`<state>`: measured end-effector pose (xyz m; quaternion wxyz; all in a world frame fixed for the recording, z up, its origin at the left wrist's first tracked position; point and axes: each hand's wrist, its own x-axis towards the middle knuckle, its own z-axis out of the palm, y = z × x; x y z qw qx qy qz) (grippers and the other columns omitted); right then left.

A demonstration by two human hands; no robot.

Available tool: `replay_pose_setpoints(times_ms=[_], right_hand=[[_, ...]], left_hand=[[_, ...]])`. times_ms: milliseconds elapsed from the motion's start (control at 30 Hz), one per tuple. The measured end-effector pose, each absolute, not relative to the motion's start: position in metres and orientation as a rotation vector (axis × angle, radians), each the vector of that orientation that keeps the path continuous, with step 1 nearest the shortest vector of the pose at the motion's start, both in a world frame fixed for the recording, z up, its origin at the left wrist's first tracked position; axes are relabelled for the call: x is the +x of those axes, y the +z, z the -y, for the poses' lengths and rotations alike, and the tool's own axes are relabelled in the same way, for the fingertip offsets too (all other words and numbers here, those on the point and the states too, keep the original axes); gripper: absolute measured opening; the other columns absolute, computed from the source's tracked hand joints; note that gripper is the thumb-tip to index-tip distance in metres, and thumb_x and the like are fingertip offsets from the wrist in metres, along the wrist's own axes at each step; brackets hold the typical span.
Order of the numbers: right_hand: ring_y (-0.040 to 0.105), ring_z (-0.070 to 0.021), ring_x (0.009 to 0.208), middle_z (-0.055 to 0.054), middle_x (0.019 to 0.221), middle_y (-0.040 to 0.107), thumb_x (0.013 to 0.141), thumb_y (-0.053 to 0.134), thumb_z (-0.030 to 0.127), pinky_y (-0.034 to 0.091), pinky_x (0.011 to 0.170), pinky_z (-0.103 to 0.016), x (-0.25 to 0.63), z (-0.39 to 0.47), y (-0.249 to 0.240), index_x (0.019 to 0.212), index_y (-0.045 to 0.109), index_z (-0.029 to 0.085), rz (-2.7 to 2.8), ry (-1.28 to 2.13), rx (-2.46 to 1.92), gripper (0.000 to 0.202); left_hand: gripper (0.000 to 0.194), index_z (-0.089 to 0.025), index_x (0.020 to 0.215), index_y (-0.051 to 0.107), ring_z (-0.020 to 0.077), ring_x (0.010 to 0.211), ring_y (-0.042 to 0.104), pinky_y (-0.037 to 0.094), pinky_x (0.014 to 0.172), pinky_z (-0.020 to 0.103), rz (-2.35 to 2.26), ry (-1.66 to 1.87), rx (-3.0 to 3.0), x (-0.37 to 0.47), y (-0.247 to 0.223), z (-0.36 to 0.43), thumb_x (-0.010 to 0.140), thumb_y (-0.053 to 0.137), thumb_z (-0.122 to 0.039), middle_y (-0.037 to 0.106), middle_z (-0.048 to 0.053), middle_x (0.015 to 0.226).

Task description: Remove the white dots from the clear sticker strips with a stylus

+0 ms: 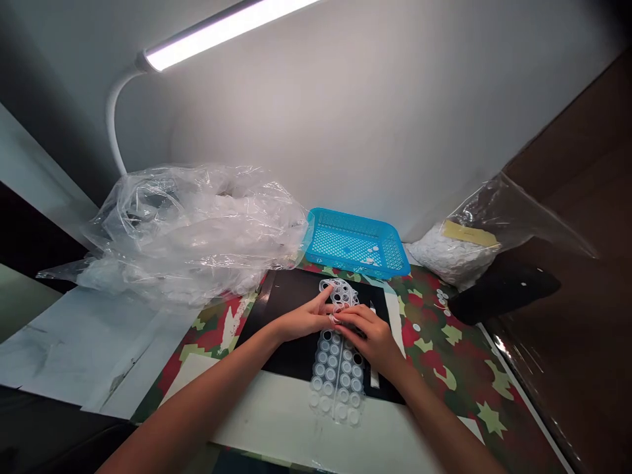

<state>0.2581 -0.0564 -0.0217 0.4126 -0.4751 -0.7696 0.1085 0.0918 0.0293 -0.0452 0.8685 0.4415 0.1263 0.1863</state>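
A clear plastic sheet (338,376) with rows of round white discs lies lengthwise in front of me. Its far part (340,289) curls up and has several empty round holes. My left hand (311,317) grips this raised part from the left, its fingers partly hidden. From the right, my right hand (369,336) brings its fingertips together on a small white disc (335,318) at the sheet, close against the left fingers. Whether that disc is loose from the sheet I cannot tell. A thin cutter with a white handle (374,378) lies right of the sheet.
A black mat (286,306) lies under the sheet, on a camouflage-patterned cover (434,368). Behind is a blue basket (358,263) with a few white discs. Big clear bags (197,230) crowd the left; another filled bag (444,253) stands right. A lamp (227,33) hangs above.
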Motion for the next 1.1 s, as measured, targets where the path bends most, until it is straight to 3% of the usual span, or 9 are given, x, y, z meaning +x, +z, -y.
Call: replay_pose_setpoints(times_ms=[200, 433, 567, 833, 1000, 1100], right_hand=[[0.067, -0.0193, 0.079, -0.004, 0.082, 0.072, 0.085, 0.063, 0.029, 0.055, 0.073, -0.033, 0.256, 0.059, -0.015, 0.083, 0.073, 0.022, 1.678, 0.553, -1.304, 0.011], [0.066, -0.0179, 0.071, -0.005, 0.080, 0.070, 0.089, 0.056, 0.035, 0.055, 0.061, -0.028, 0.268, 0.055, -0.022, 0.088, 0.069, 0.018, 1.468, 0.409, -1.416, 0.022], [0.065, -0.0196, 0.079, -0.005, 0.085, 0.069, 0.089, 0.056, 0.032, 0.054, 0.070, -0.032, 0.271, 0.058, -0.019, 0.088, 0.069, 0.020, 1.462, 0.299, -1.428, 0.018], [0.065, -0.0202, 0.087, -0.004, 0.092, 0.070, 0.088, 0.059, 0.026, 0.052, 0.081, -0.034, 0.260, 0.063, -0.015, 0.094, 0.069, 0.024, 1.812, 0.441, -1.363, 0.013], [0.064, -0.0171, 0.072, -0.002, 0.079, 0.069, 0.089, 0.056, 0.030, 0.051, 0.063, -0.027, 0.265, 0.059, -0.016, 0.080, 0.069, 0.021, 1.637, 0.402, -1.451, 0.018], [0.063, -0.0172, 0.066, -0.004, 0.075, 0.068, 0.091, 0.051, 0.034, 0.050, 0.056, -0.027, 0.274, 0.056, -0.020, 0.083, 0.067, 0.018, 1.469, 0.296, -1.513, 0.024]], left_hand=[[0.105, -0.032, 0.147, -0.005, 0.0047, 0.073, 0.054, 0.036, 0.065, 0.018, -0.289, 0.358, 0.938, 0.090, -0.041, -0.030, 0.075, 0.068, -0.011, 0.049, 0.013, 0.136], [0.101, -0.035, 0.147, 0.000, 0.0045, 0.067, 0.052, 0.032, 0.056, 0.017, -0.343, 0.368, 0.928, 0.089, -0.038, -0.029, 0.076, 0.067, -0.011, 0.045, 0.015, 0.139], [0.101, -0.036, 0.148, 0.001, 0.0066, 0.073, 0.057, 0.035, 0.059, 0.018, -0.368, 0.393, 0.892, 0.089, -0.037, -0.029, 0.075, 0.066, -0.010, 0.042, 0.016, 0.142], [0.106, -0.034, 0.148, -0.003, 0.0117, 0.084, 0.063, 0.044, 0.071, 0.024, -0.396, 0.433, 0.832, 0.091, -0.034, -0.029, 0.068, 0.059, -0.002, 0.043, 0.016, 0.141], [0.109, -0.033, 0.148, -0.004, 0.0107, 0.082, 0.064, 0.042, 0.065, 0.020, -0.398, 0.419, 0.834, 0.091, -0.033, -0.029, 0.067, 0.060, -0.001, 0.042, 0.016, 0.142], [0.109, -0.034, 0.147, -0.007, 0.0131, 0.089, 0.064, 0.041, 0.066, 0.020, -0.398, 0.419, 0.833, 0.091, -0.032, -0.028, 0.068, 0.060, -0.001, 0.039, 0.016, 0.144]])
